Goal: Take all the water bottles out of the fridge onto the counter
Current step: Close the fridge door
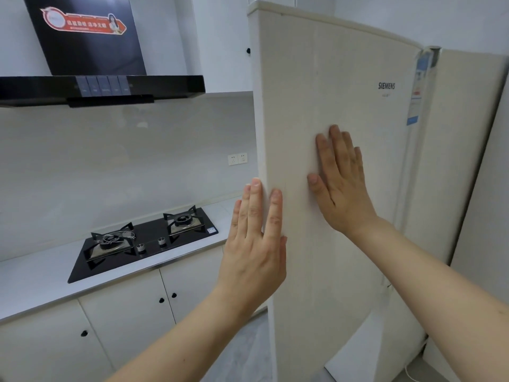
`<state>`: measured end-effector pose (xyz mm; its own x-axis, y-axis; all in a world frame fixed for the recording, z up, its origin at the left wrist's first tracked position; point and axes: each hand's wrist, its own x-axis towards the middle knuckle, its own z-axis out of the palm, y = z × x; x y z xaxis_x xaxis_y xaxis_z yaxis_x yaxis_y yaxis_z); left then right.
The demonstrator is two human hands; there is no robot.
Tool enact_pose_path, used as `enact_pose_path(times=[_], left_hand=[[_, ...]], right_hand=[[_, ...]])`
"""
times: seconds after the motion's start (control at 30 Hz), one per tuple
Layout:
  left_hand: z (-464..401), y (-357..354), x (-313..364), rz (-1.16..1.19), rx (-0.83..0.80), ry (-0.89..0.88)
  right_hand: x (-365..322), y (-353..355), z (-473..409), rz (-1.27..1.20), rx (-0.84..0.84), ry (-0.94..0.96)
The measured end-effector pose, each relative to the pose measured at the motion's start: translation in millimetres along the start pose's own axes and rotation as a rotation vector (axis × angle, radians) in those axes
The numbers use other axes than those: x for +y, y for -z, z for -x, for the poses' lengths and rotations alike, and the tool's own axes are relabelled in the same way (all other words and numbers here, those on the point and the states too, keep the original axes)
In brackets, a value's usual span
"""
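Note:
The cream fridge door [344,78] stands partly swung out, hinged on its right side, and fills the middle of the view. My left hand [256,244] is at the door's free left edge, fingers straight, with the edge between them. My right hand [340,180] lies flat on the door's front face, fingers spread. Neither hand holds anything. The fridge's inside is hidden behind the door, and no water bottles are in sight. The grey counter [35,279] runs along the left.
A black gas hob [143,241] with two burners is set into the counter. A black range hood [99,86] hangs above it. White cabinet doors [126,312] sit below the counter. The fridge body [468,150] stands at the right.

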<state>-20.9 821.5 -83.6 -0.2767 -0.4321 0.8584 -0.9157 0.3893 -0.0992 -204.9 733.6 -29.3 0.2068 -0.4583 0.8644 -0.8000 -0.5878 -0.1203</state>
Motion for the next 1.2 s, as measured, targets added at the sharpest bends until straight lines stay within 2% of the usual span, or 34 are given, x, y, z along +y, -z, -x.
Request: enact_pose_path(times=[0.23, 0.5, 0.67, 1.2], left_hand=[[-11.5, -22.9, -25.5, -0.035, -0.029, 0.174], [-30.7, -55.5, -61.4, -0.006, -0.061, 0.291], [-44.9, -82.4, -88.2, 0.029, -0.069, 0.324], [-98.0, -173.1, -179.0, 0.177, -0.102, 0.418]], right_hand=[[5.7, -43.1, -16.3, 0.104, -0.023, 0.034], [17.6, -87.5, -44.1, 0.230, 0.002, 0.102], [30.1, -117.7, -66.1, 0.308, 0.044, 0.166], [66.8, -206.8, -122.9, 0.432, 0.108, 0.189]])
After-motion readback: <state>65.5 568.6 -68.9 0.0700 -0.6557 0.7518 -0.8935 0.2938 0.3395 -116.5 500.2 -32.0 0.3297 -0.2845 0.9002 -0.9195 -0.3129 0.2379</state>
